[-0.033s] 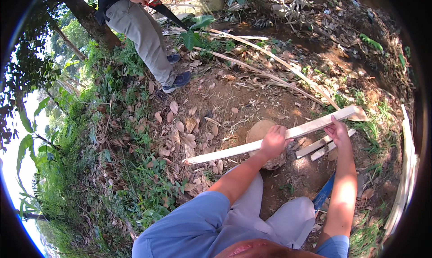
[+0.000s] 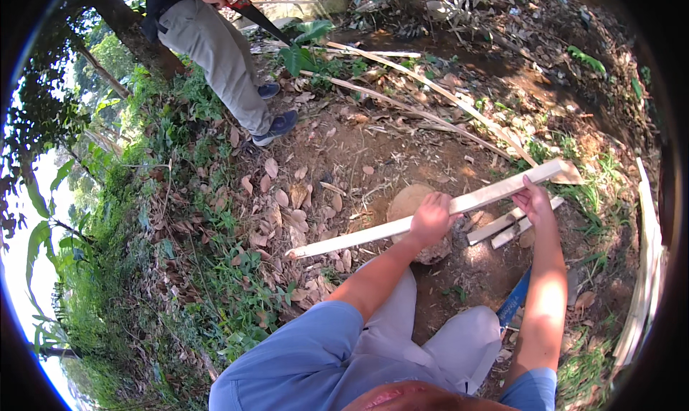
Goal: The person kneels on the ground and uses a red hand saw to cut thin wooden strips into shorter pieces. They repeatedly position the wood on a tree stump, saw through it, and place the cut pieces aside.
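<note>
A long, pale squared wooden stick (image 2: 352,237) lies slantwise across my front, its right end higher in the picture. My left hand (image 2: 432,219) is closed around its middle, above a round-topped log stump (image 2: 403,204). Close to the right end, my right hand (image 2: 532,201) grips the stick from the near side, thumb up against it. Two short pieces of cut wood (image 2: 491,227) rest on the soil beneath the stick, near my right hand. A flat blue tool (image 2: 513,300), partly hidden by my right forearm, is beside my knee.
At the upper left a person (image 2: 219,59) stands holding a handsaw (image 2: 260,19) with a dark blade. Long wooden strips (image 2: 445,95) stretch over the ground ahead. More strips (image 2: 646,260) lie at the far right. Dry leaves (image 2: 287,196) and green plants cover the left.
The whole view has shifted slightly, so the scene sits a little further left. Both hands keep their hold on the stick.
</note>
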Tool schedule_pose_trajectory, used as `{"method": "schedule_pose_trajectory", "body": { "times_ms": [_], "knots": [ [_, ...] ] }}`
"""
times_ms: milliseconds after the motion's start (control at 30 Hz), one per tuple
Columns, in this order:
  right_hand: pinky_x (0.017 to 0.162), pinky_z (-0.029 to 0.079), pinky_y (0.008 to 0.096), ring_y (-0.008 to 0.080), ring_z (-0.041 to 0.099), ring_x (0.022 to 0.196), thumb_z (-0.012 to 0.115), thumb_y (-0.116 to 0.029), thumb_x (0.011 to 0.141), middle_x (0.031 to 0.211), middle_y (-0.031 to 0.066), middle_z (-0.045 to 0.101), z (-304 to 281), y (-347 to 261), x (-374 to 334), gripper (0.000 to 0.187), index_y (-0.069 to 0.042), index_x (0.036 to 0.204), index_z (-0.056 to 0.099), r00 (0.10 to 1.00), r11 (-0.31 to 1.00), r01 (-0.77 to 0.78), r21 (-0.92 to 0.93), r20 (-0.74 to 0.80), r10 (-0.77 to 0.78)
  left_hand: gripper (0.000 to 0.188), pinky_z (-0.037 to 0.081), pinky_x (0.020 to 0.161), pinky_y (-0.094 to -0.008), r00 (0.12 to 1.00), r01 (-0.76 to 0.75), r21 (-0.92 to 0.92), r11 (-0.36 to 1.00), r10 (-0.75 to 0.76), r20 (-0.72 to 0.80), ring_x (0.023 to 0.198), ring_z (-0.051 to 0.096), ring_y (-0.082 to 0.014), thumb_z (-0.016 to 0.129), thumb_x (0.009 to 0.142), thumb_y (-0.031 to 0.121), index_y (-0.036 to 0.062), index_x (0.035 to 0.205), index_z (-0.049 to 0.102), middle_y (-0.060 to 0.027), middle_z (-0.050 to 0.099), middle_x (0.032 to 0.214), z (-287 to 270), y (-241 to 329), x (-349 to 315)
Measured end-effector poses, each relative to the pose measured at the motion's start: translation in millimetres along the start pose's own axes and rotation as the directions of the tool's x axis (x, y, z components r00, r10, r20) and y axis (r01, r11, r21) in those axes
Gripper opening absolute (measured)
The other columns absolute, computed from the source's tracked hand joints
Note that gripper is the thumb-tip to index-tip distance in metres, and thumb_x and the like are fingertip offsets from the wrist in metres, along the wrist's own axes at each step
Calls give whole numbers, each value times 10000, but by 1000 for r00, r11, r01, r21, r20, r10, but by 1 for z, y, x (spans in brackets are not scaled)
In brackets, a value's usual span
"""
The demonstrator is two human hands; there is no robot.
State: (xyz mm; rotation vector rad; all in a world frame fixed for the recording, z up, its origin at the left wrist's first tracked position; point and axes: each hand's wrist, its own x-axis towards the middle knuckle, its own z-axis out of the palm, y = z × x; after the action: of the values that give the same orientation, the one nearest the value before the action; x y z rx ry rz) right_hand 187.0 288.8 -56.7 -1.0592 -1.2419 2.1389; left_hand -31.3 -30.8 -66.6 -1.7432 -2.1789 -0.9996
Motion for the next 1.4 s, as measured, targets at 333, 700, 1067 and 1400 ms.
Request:
{"method": "schedule_pose_trajectory", "body": {
  "times_ms": [333, 700, 1067, 1400],
  "knots": [
    [1106, 588, 484, 342, 747, 1126, 792, -309, 1025, 1172, 215, 754, 18, -19, -7, 455, 24, 1292, 636, 998, 1000, -28, 0, -51, 28, 698, 366, 1274, -480, 975, -19, 68, 998, 3, 223, 1537, 446, -353, 633, 1060, 464, 9, 1567, 479, -155, 488, 1649, -27, -24, -38],
    [1119, 569, 479, 355, 720, 1179, 782, -373, 1027, 1251, 235, 720, 35, -24, -11, 560, 34, 1362, 593, 995, 995, -4, -97, -97, -5, 652, 273, 1334, -475, 957, -20, 189, 982, -36, 288, 1634, 309, -305, 503, 1126, 385, 39, 1664, 377, -120, 363, 1749, -24, -28, -46],
    [969, 593, 384, 258, 756, 1128, 688, -380, 1090, 1231, 172, 758, 37, 26, -147, 538, 20, 1433, 585, 882, 832, 224, -509, -257, -394, 636, 270, 1339, -479, 965, 22, 108, 994, -50, 257, 1635, 306, -308, 511, 1121, 368, 44, 1656, 395, -126, 361, 1748, -17, -32, -48],
    [933, 572, 476, 389, 713, 1022, 650, -148, 1031, 1117, 214, 728, -86, 283, -430, 330, -46, 1345, 667, 779, 152, -129, -980, -196, -596, 590, 315, 1314, -485, 980, 1, 87, 996, -19, 199, 1603, 365, -344, 538, 1098, 273, 25, 1625, 442, -131, 417, 1719, -19, -31, -47]
  ]
}}
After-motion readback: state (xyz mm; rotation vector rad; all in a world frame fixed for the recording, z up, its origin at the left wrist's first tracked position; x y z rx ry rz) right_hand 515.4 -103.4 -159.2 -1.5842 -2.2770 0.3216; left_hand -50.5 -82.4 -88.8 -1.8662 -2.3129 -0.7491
